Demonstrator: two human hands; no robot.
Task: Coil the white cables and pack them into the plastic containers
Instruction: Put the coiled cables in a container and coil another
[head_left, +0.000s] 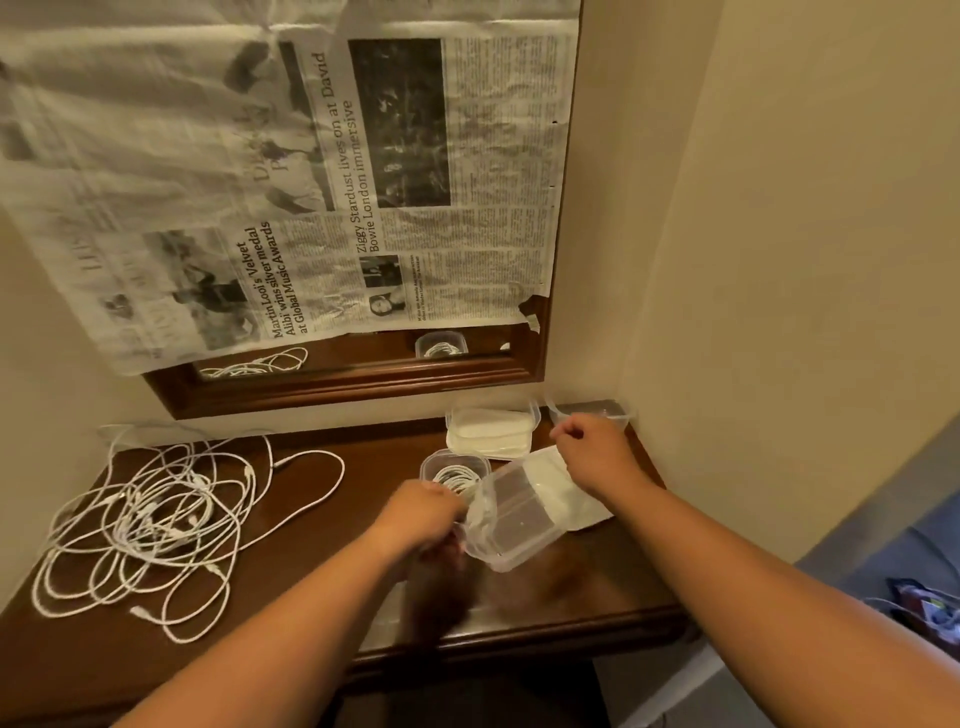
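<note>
- Left hand (423, 512) grips the tilted clear container (511, 519) at its near-left rim.
- Right hand (592, 449) is closed at its far edge (on what, unclear).
- Tangled white cables (150, 519) lie well left, nearer the left hand.

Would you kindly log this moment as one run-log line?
left hand: at coiled-cable container | right hand: holding clear container, tilted | loose cables: tangled, desk left

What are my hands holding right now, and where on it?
Both hold the empty clear tub: left hand at its near-left rim, right hand at its far edge.
</note>
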